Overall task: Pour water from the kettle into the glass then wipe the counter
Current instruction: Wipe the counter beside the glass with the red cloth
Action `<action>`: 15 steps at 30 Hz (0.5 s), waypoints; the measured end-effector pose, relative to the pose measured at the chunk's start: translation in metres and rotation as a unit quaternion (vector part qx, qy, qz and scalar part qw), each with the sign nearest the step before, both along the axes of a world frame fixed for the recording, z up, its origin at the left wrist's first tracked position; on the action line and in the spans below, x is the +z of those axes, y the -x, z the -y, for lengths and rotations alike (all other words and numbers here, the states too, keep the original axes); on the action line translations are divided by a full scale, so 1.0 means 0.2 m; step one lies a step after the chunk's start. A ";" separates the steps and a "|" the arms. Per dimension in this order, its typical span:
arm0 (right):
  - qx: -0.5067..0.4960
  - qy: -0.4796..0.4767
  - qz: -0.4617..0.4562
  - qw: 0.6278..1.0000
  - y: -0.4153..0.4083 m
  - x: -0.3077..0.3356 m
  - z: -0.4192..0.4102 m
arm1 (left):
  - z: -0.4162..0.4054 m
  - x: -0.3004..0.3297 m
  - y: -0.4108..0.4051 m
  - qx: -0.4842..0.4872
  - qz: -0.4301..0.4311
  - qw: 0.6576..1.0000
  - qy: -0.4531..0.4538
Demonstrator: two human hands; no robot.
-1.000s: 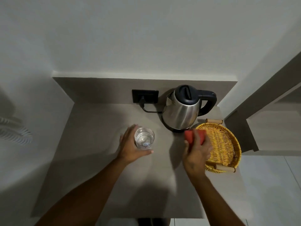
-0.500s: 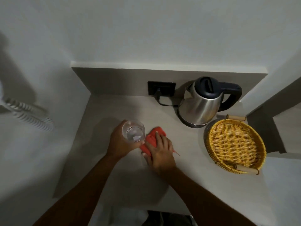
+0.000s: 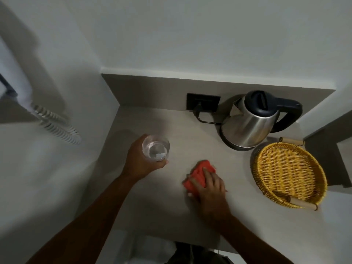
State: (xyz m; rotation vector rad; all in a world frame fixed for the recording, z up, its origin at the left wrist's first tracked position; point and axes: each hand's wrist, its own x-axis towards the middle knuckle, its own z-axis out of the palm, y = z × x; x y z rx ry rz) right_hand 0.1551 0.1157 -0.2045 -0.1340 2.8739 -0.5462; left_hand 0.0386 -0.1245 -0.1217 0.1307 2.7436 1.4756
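My left hand grips a clear glass with water in it, at the left side of the grey counter. My right hand presses flat on a red cloth lying on the counter in the middle. The steel kettle with a black lid and handle stands on its base at the back right, apart from both hands.
A round yellow wicker tray with wooden handles sits at the right. A black wall socket with the kettle's plug and cord is at the back. A white coiled cord hangs on the left wall. The counter's front edge is near my body.
My right hand brought the red cloth from beside the wicker tray to the counter near the glass, then slid it back to the right. The left hand kept its hold on the glass.
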 end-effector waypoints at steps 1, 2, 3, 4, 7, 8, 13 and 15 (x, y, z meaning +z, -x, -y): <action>0.022 0.000 -0.004 1.000 0.02 -0.01 0.09 | 0.01 0.01 0.00 0.001 -0.004 1.000 -0.001; 0.040 0.001 -0.019 0.999 0.07 -0.02 0.17 | 0.01 0.03 0.00 0.001 -0.013 1.000 0.001; 0.050 0.003 -0.040 0.998 0.15 -0.02 0.23 | 0.01 0.04 0.00 -0.002 -0.023 1.000 0.005; 0.053 0.004 -0.052 0.997 0.25 -0.02 0.28 | 0.00 0.05 -0.01 -0.003 -0.031 0.999 0.007; 0.042 -0.021 -0.058 0.997 0.52 0.01 0.30 | -0.05 0.06 -0.04 -0.008 -0.050 0.999 0.020; 0.039 -0.030 -0.056 0.997 0.58 0.02 0.26 | -0.06 0.05 -0.05 -0.011 -0.048 0.999 0.023; -0.056 -0.033 -0.039 0.997 0.60 0.03 -0.08 | -0.15 -0.05 -0.03 -0.014 0.005 0.999 0.029; -0.080 -0.038 -0.047 0.995 0.47 0.04 -0.17 | -0.21 -0.10 -0.01 -0.020 0.013 0.999 0.029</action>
